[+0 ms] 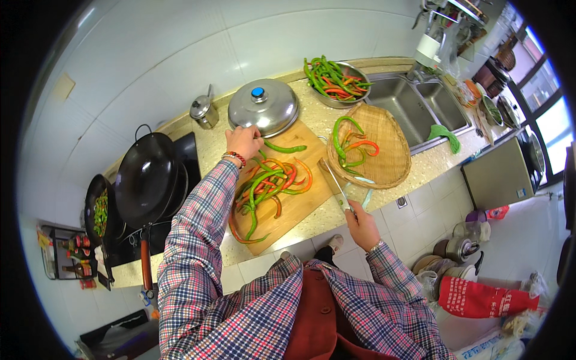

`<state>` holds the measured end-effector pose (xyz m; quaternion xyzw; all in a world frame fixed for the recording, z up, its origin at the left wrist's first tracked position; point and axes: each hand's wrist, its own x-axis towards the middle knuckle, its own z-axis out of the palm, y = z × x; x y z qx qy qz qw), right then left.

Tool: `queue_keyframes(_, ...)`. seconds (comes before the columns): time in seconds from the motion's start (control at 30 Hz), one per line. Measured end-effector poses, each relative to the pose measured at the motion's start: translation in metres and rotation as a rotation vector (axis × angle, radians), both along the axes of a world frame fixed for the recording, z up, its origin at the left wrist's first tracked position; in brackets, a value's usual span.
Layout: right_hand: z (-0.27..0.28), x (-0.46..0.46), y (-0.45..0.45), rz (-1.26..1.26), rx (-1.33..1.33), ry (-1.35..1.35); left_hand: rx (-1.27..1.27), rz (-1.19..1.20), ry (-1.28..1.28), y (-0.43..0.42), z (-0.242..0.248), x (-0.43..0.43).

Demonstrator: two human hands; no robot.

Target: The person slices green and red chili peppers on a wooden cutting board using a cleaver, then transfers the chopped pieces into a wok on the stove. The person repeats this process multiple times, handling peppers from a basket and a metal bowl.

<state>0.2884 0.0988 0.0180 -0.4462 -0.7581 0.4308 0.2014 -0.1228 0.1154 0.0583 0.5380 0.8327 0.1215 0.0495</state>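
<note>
My left hand (244, 141) is at the top left of a wooden cutting board (288, 225), its fingers by the stem end of a green chili pepper (285, 147); whether they grip it is unclear. Below it lies a pile of long red and green chili peppers (270, 182). My right hand (361, 227) holds a kitchen knife (336, 182) by its handle, the blade over the board's right edge. Right of the board, a woven bamboo tray (389, 155) bears several chilies (337, 139). Behind stands a metal bowl (339, 103) heaped with chilies (333, 76).
A domed metal lid (265, 110) touches the board's back edge. A lidded metal pot (204, 112) stands left of it. Black woks (146, 180) sit on the stove at left. A double sink (396, 96) with a green cloth (444, 137) is at right.
</note>
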Motion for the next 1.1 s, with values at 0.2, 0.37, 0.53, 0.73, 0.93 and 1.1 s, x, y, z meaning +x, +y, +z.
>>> queue_keyframes(0.2,0.001,0.005,0.006,-0.007,-0.058,0.046,-0.094,-0.045,-0.043,-0.06,0.013,-0.024)
queue_keyframes(0.37,-0.001,0.006,0.005,0.019,-0.011,0.069,-0.259,0.008,-0.11,-0.104,0.011,-0.033)
queue_keyframes(0.53,0.002,0.003,0.004,0.019,-0.007,0.055,-0.446,-0.011,-0.066,-0.105,-0.005,-0.041)
queue_keyframes(0.73,0.008,0.004,0.001,0.01,-0.016,0.041,-0.32,-0.185,-0.264,-0.072,-0.031,-0.038)
queue_keyframes(0.93,0.014,0.012,-0.005,0.027,-0.075,-0.004,-0.498,-0.37,-0.225,-0.051,-0.032,0.001)
queue_keyframes(1.1,0.026,0.024,-0.016,0.079,-0.209,-0.109,-0.506,-0.348,-0.102,-0.055,-0.032,0.034)
